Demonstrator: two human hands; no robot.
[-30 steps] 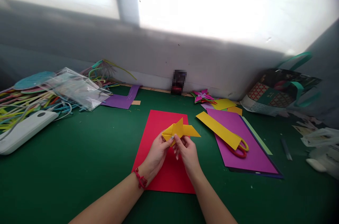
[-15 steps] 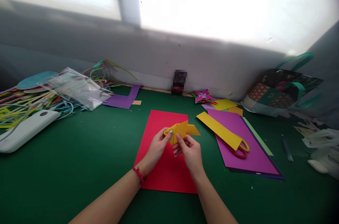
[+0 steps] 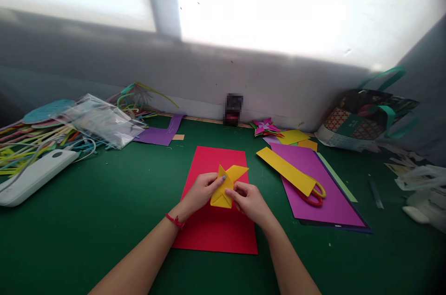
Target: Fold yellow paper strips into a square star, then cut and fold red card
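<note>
A folded piece of yellow paper is held between both hands, with pointed flaps sticking up and a creased lower end. My left hand pinches its left side, thumb on the front face. From the right, my right hand grips its edge between thumb and fingers; some fingertips are hidden behind the paper. Beneath the hands lies a red sheet on the green table.
At right, a yellow strip covers part of the scissors on purple sheets. Paper stars lie at the back. On the left are a white power strip, a clear plastic bag and pipe cleaners. A patterned bag stands back right.
The folded yellow paper has been turned, so its creased end now points down toward me and a flap points up right. Both hands have shifted their grip and dropped slightly.
</note>
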